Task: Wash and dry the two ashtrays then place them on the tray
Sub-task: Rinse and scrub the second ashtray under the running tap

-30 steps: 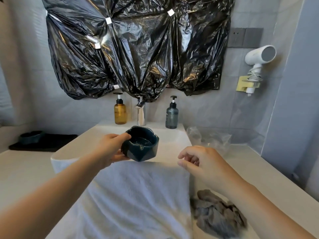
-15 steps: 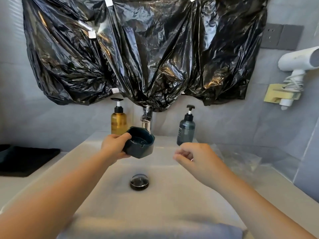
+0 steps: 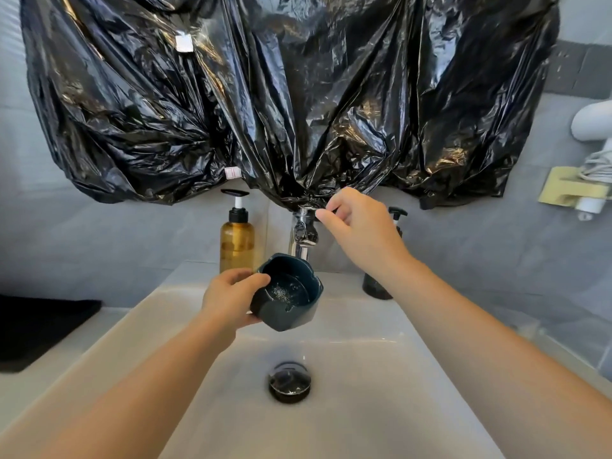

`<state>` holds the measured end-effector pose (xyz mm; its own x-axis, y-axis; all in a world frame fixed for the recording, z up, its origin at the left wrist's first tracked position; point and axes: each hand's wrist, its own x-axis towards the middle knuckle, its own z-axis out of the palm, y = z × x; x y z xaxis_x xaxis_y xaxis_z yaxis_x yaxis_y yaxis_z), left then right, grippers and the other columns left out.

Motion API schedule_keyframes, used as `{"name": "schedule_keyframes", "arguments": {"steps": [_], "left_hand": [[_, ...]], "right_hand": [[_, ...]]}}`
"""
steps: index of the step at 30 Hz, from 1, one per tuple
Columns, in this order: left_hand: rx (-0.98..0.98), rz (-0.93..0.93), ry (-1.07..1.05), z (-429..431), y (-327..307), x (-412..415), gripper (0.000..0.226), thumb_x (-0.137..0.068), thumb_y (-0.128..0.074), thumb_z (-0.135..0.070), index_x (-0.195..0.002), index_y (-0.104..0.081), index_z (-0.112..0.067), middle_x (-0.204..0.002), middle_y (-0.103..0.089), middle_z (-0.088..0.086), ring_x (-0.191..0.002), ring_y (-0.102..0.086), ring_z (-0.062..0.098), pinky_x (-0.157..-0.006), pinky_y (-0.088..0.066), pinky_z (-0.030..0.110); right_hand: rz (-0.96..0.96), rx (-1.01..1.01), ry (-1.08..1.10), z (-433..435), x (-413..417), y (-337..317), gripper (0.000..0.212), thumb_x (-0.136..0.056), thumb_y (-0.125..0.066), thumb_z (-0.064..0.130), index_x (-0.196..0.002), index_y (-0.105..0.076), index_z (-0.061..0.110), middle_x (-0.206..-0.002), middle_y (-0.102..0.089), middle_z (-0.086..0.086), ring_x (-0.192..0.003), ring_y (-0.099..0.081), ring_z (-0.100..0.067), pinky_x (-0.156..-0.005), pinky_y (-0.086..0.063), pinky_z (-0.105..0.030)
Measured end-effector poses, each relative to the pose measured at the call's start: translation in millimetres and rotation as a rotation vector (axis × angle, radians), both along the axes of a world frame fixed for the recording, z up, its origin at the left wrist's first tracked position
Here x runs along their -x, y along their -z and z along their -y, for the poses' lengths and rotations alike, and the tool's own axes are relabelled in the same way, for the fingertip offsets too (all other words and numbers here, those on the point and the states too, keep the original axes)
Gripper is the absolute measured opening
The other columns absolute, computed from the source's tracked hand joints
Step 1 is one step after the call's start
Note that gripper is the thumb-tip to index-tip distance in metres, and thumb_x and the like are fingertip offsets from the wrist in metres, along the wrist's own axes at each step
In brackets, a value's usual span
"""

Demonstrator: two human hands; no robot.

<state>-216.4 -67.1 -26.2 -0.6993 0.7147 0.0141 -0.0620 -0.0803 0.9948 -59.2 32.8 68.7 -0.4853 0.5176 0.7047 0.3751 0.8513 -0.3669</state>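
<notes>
My left hand (image 3: 231, 299) grips a dark teal ashtray (image 3: 288, 293) by its left rim and holds it tilted over the white sink basin (image 3: 364, 376), just below the chrome faucet (image 3: 303, 233). Specks of ash lie inside the ashtray. My right hand (image 3: 361, 233) is raised at the top of the faucet, with thumb and index finger pinching its handle. No water is running. A corner of the black tray (image 3: 43, 329) shows on the counter at far left. The second ashtray is out of view.
An amber pump bottle (image 3: 237, 240) stands left of the faucet and a dark one (image 3: 377, 286) right of it, behind my right arm. The drain plug (image 3: 289, 380) sits mid-basin. Black plastic sheeting (image 3: 298, 94) covers the wall above. A white hair dryer (image 3: 592, 120) hangs at right.
I leaned in over the sink. My left hand carried the ashtray forward to under the faucet. My right hand rose from above the basin to the faucet handle.
</notes>
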Motion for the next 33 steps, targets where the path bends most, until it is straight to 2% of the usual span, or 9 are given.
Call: {"name": "schedule_keyframes", "arguments": {"steps": [5,10,13,19,21,23,25,30,33], "left_hand": [[-0.019,0.006,-0.005,-2.3,4.6,0.4,0.034,-0.085,-0.071,-0.019,-0.117,-0.061,-0.012,-0.107,-0.068,0.014,-0.095,-0.067,0.031,-0.058,-0.059,0.035],[-0.041,0.028,0.002,-4.2,6.7,0.0,0.033,-0.086,-0.070,-0.020,-0.117,-0.062,-0.012,-0.105,-0.069,0.015,-0.092,-0.068,0.029,-0.063,-0.061,0.038],[-0.053,0.044,0.016,-5.1,6.9,-1.3,0.031,-0.087,-0.069,-0.020,-0.116,-0.062,-0.011,-0.104,-0.069,0.015,-0.094,-0.068,0.030,-0.067,-0.061,0.040],[-0.049,0.053,0.046,-4.1,6.9,-5.5,0.026,-0.089,-0.066,-0.020,-0.114,-0.062,-0.011,-0.101,-0.069,0.013,-0.094,-0.067,0.030,-0.073,-0.061,0.045],[-0.051,0.048,0.057,-3.1,6.5,-6.1,0.024,-0.089,-0.066,-0.019,-0.111,-0.062,-0.011,-0.099,-0.069,0.012,-0.092,-0.067,0.028,-0.069,-0.061,0.042],[-0.054,0.041,0.069,-2.5,5.7,-6.6,0.021,-0.090,-0.065,-0.019,-0.109,-0.063,-0.011,-0.097,-0.069,0.012,-0.090,-0.066,0.027,-0.064,-0.060,0.038],[-0.059,0.034,0.080,-1.6,3.7,-7.6,0.019,-0.090,-0.065,-0.019,-0.107,-0.062,-0.012,-0.096,-0.069,0.011,-0.092,-0.066,0.028,-0.064,-0.059,0.038],[-0.036,0.017,0.120,-0.3,1.1,-11.9,0.011,-0.091,-0.063,-0.021,-0.099,-0.064,-0.013,-0.099,-0.069,0.013,-0.097,-0.065,0.031,-0.072,-0.059,0.040],[0.019,0.011,0.144,-1.1,2.3,-14.7,0.013,-0.092,-0.062,-0.025,-0.100,-0.064,-0.014,-0.103,-0.068,0.013,-0.101,-0.063,0.033,-0.076,-0.059,0.043]], "right_hand": [[0.051,-0.021,-0.012,-9.4,26.7,-14.2,0.028,-0.093,-0.062,0.037,-0.110,-0.059,0.015,-0.087,-0.066,-0.003,-0.086,-0.060,-0.020,-0.079,-0.050,-0.036],[0.012,-0.007,0.010,-17.9,35.6,-16.0,0.014,-0.089,-0.068,0.027,-0.090,-0.066,0.014,-0.081,-0.066,-0.002,-0.081,-0.060,-0.018,-0.078,-0.051,-0.035],[0.024,-0.030,0.013,-23.5,39.3,-18.4,0.015,-0.088,-0.068,0.026,-0.081,-0.068,0.013,-0.083,-0.067,-0.001,-0.083,-0.061,-0.017,-0.078,-0.050,-0.035],[-0.055,-0.008,0.007,-33.2,50.0,-28.5,0.019,-0.089,-0.067,0.023,-0.078,-0.067,0.007,-0.077,-0.062,0.003,-0.076,-0.055,-0.012,-0.069,-0.038,-0.023],[-0.090,-0.003,0.013,-35.9,54.0,-31.0,0.021,-0.090,-0.067,0.023,-0.077,-0.066,0.006,-0.071,-0.056,0.008,-0.070,-0.051,-0.007,-0.063,-0.035,-0.016],[-0.102,-0.007,0.027,-37.5,56.8,-33.9,0.023,-0.090,-0.067,0.023,-0.079,-0.067,0.003,-0.072,-0.059,0.004,-0.069,-0.051,-0.008,-0.060,-0.033,-0.013],[-0.094,-0.007,0.035,-38.7,57.8,-37.3,0.024,-0.090,-0.066,0.024,-0.083,-0.068,0.001,-0.078,-0.064,-0.002,-0.072,-0.054,-0.012,-0.062,-0.038,-0.018],[-0.081,-0.015,0.044,-32.8,53.4,-31.8,0.024,-0.092,-0.063,0.027,-0.088,-0.070,0.004,-0.089,-0.069,-0.007,-0.085,-0.061,-0.021,-0.081,-0.050,-0.036],[-0.205,0.043,0.027,-19.8,35.6,-11.9,0.024,-0.094,-0.061,0.030,-0.103,-0.070,0.010,-0.100,-0.067,-0.005,-0.093,-0.061,-0.020,-0.082,-0.050,-0.034]]}}
